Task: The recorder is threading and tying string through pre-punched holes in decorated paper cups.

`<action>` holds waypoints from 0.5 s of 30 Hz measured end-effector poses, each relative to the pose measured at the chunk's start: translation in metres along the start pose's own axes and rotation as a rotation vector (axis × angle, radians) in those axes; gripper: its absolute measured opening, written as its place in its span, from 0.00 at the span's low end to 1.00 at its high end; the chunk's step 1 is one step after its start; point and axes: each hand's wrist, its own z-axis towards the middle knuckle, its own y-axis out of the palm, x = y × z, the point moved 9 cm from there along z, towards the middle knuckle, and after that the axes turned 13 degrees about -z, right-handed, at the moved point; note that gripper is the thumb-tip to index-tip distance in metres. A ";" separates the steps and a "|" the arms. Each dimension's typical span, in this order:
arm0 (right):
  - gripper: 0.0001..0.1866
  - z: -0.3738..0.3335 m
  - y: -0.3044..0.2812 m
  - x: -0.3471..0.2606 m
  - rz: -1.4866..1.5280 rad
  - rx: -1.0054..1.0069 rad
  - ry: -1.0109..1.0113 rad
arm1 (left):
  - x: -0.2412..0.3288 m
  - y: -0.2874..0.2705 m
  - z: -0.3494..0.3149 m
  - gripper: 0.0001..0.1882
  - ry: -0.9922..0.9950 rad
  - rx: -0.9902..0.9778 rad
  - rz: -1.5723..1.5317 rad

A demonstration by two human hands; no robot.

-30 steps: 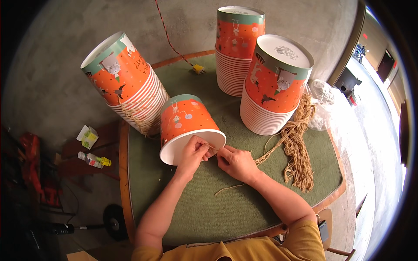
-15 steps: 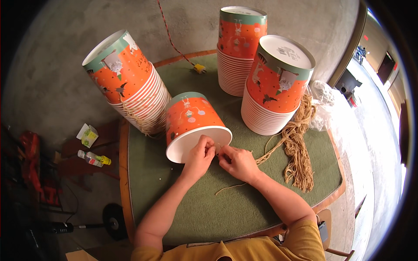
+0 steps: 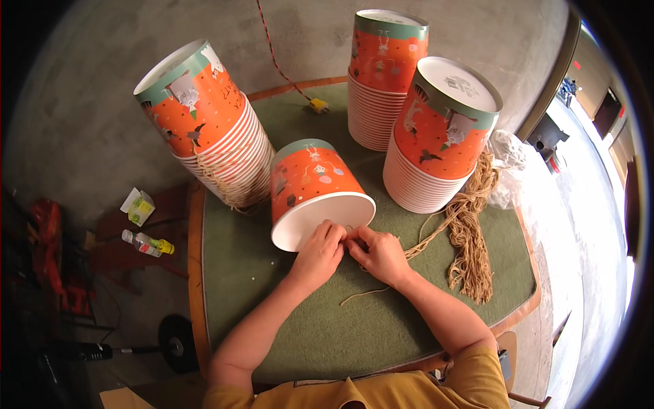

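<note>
An orange paper bucket (image 3: pixel 317 174) with a green base band lies tilted on its side, its white mouth facing me. My left hand (image 3: pixel 320 251) is pinched closed at the lower right of the mouth. Beside it my right hand (image 3: pixel 381 255) is closed too, with the two sets of fingertips nearly meeting. A thin strand of twine shows between them, though the fingers hide most of it. One loose twine end (image 3: pixel 364 295) trails on the green tabletop below my right hand. A tan hank of twine (image 3: pixel 471 255) lies to the right, its strands running toward that hand.
Nested bucket stacks stand upside down: a leaning left stack (image 3: pixel 208 126) with twine around it, a back stack (image 3: pixel 383 82) and a right stack (image 3: pixel 436 136). A yellow plug (image 3: pixel 318 105) on a cord and a clear plastic bag (image 3: pixel 505 170) are on the green table (image 3: pixel 306 334).
The loose bucket has shifted slightly right and up in view, along with the stacks. My hands remain together at its rim, the left a little further right.
</note>
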 end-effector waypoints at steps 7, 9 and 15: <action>0.12 0.000 -0.008 -0.002 -0.072 -0.050 0.004 | -0.014 -0.006 0.003 0.08 -0.133 -0.003 -0.137; 0.14 -0.003 -0.011 -0.015 -0.367 -0.056 -0.162 | -0.017 -0.012 0.004 0.07 -0.198 0.024 -0.220; 0.13 -0.007 -0.019 -0.023 -0.579 -0.019 -0.325 | -0.040 -0.008 0.003 0.07 -0.300 -0.031 -0.488</action>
